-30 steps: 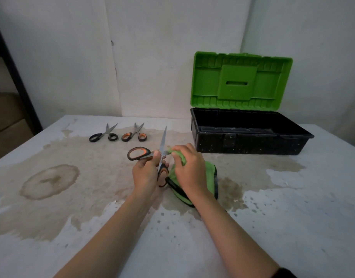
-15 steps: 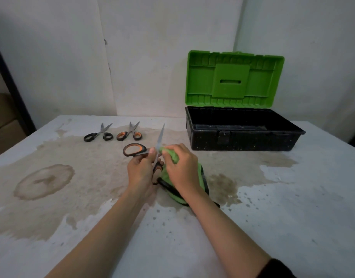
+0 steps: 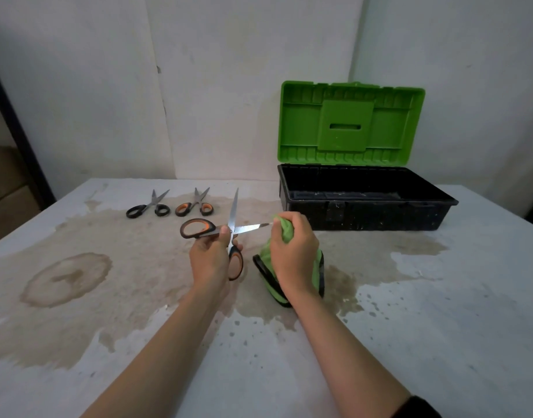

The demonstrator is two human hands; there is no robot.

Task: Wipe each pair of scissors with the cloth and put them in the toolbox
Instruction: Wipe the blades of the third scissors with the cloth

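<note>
Near the far edge of the stained white surface [image 3: 440, 327], left of centre, a small pair of black-handled steel scissors [image 3: 147, 206] is seen lying flat. A small pair of orange-and-black-handled scissors [image 3: 194, 205] lies just beside it on the right. Neither is judged to have been wiped yet. Nearer the middle, a larger pair of orange-and-black-handled scissors [image 3: 247, 228] is held spread open above the surface, gripped around the pivot by the left hand [image 3: 211, 260]. The tip of its sideways blade is met by a green cloth with black edging [image 3: 284, 230], which is bunched in the curled fingers of the right hand [image 3: 292, 254]. Toward the far right, the black plastic toolbox [image 3: 379, 217] stands with its green lid [image 3: 349, 122] raised, and no scissors can be made out inside. The first pair is judged to be mid-wipe, with all three pairs left to be stowed.
</note>
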